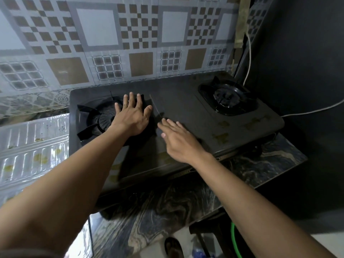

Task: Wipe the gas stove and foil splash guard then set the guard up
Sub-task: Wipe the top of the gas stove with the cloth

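On a dark marbled counter (167, 211) sits a black two-burner gas stove (186, 108). Both hands are flat with straight fingers and hold nothing, with no cloth visible: left hand (133, 116) at the left burner (96, 118), right hand (178, 138) mid-stove. A stained silver foil splash guard (31, 146) lies flat just left of the stove, seemingly unwiped and not yet set up.

The left arm (65, 183) comes up from the lower left corner of the frame and the right arm (251, 202) from the lower right, both bare and stretched toward the centre. The left hand (133, 116) lies palm down just left of centre, fingers straight and fanned apart, thumb out to the right. The right hand (179, 140) sits just below and right of it, palm down, fingers straight and close together, pointing to the upper left, near the other hand but not touching.
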The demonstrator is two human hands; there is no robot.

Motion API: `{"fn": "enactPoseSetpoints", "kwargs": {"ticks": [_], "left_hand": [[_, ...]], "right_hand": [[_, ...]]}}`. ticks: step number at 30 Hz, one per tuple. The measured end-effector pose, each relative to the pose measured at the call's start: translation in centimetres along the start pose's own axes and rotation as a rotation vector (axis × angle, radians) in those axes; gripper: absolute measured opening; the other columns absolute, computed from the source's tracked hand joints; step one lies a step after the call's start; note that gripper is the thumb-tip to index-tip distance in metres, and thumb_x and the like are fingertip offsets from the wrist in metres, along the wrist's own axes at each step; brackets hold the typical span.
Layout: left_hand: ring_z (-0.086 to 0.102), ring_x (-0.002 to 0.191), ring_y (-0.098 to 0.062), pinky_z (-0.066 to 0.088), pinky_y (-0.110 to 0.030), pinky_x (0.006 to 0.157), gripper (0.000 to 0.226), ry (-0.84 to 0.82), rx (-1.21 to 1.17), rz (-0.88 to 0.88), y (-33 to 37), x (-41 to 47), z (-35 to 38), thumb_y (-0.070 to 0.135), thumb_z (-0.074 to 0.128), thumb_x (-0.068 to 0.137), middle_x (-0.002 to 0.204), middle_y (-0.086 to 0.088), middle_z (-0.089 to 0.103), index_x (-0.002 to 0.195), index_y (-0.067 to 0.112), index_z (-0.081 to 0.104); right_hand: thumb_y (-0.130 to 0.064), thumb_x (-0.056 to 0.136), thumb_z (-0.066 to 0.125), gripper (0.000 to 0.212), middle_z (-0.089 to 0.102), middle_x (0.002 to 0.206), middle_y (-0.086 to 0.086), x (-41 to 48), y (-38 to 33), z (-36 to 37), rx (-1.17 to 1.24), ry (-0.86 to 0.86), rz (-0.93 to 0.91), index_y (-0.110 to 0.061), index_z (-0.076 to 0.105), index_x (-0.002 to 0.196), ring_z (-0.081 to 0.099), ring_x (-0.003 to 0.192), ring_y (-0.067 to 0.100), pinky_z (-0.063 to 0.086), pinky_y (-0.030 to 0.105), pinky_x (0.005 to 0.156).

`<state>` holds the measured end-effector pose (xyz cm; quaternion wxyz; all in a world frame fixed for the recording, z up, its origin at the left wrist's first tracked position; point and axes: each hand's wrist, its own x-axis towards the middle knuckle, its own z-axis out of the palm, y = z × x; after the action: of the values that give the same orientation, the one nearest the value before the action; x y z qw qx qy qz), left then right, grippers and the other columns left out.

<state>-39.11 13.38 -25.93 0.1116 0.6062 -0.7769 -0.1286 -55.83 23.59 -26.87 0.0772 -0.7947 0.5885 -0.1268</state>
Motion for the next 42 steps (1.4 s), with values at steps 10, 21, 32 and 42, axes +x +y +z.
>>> {"fn": "enactPoseSetpoints", "kwargs": {"ticks": [10, 21, 32, 42], "left_hand": [[-0.004, 0.152, -0.029, -0.002, -0.054, 0.12, 0.068, 0.021, 0.126, 0.171, 0.2, -2.4, 1.5, 0.047, 0.017, 0.103, 0.165, -0.014, 0.001, 0.156, 0.007, 0.009], [-0.008, 0.152, -0.03, -0.002, -0.055, 0.12, 0.063, -0.064, 0.138, 0.088, 0.7, -2.2, 2.1, 0.044, 0.018, 0.104, 0.165, -0.013, -0.007, 0.157, 0.011, 0.011], [-0.006, 0.152, -0.031, -0.001, -0.057, 0.12, 0.06, -0.054, 0.197, 0.031, 1.1, -2.2, 2.3, 0.041, 0.017, 0.104, 0.165, -0.012, -0.006, 0.157, 0.015, 0.013], [-0.005, 0.151, -0.036, 0.005, -0.059, 0.119, 0.057, -0.07, 0.153, -0.008, 2.3, -2.5, 2.1, 0.037, 0.018, 0.104, 0.165, -0.016, -0.004, 0.157, 0.015, 0.017]], "right_hand": [[-0.021, 0.107, 0.028, 0.05, 0.015, 0.164, 0.007, -4.4, 0.5, 1.4, 0.023, -0.059, 0.024, -0.011, 0.022, 0.155, 0.009, 0.151, 0.018, 0.004, 0.03, 0.121], [-0.018, 0.105, 0.031, 0.05, 0.018, 0.162, 0.013, -2.8, 9.6, -1.8, -0.004, -0.019, 0.332, -0.008, 0.024, 0.153, 0.016, 0.15, 0.026, 0.012, 0.037, 0.119], [-0.017, 0.104, 0.034, 0.049, 0.025, 0.159, 0.016, -2.7, 10.5, -2.1, 0.051, 0.055, 0.392, -0.005, 0.028, 0.151, 0.023, 0.147, 0.027, 0.019, 0.034, 0.117], [-0.014, 0.1, 0.037, 0.046, 0.036, 0.155, 0.016, -7.2, 1.9, 1.4, 0.029, 0.11, 0.007, -0.006, 0.038, 0.146, 0.028, 0.146, 0.027, 0.014, 0.039, 0.12]]}}
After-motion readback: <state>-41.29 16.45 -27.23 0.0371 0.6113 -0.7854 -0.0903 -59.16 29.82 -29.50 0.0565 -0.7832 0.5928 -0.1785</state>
